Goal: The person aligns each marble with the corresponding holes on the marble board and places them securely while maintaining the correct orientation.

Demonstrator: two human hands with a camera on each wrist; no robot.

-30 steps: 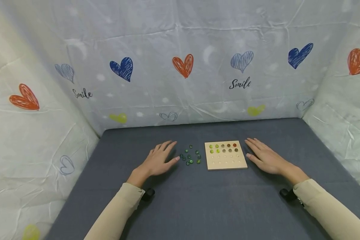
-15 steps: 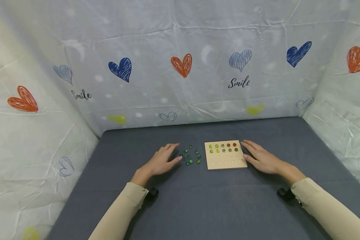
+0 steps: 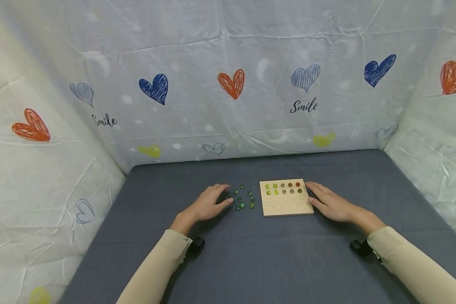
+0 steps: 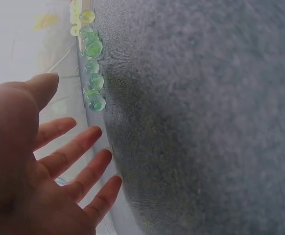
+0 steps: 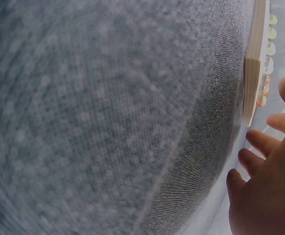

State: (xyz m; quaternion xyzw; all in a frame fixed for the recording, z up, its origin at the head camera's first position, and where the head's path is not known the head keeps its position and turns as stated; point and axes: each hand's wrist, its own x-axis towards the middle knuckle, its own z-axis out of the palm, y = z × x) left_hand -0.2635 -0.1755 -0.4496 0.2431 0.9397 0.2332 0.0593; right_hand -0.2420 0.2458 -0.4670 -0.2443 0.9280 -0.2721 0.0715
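A pale wooden board [image 3: 289, 212] with rows of small hollows lies on the table. Its two back rows hold yellow-green marbles [image 3: 267, 186], brownish ones and a red marble [image 3: 297, 184]; the front hollows show bare. Left of it, several loose green glass marbles [image 3: 242, 205] are scattered on the cloth. My left hand [image 3: 206, 205] is beside their left side, thumb and fingers spread apart and holding nothing. At the board's right edge is my right hand [image 3: 332, 205], its fingers extended; whether they touch the board I cannot tell. The right wrist view shows the board's side [image 5: 251, 83] beyond the fingertips.
Dark grey cloth covers the table [image 3: 258, 261]. White curtains [image 3: 190, 118] printed with hearts and "Smile" stand behind it and at both sides. A black strap device [image 3: 197, 244] sits at the left wrist, another [image 3: 360, 247] at the right.
My left hand has moved right, closer to the green marbles. My right hand has shifted left to the board's edge. The marbles and board stay where they were.
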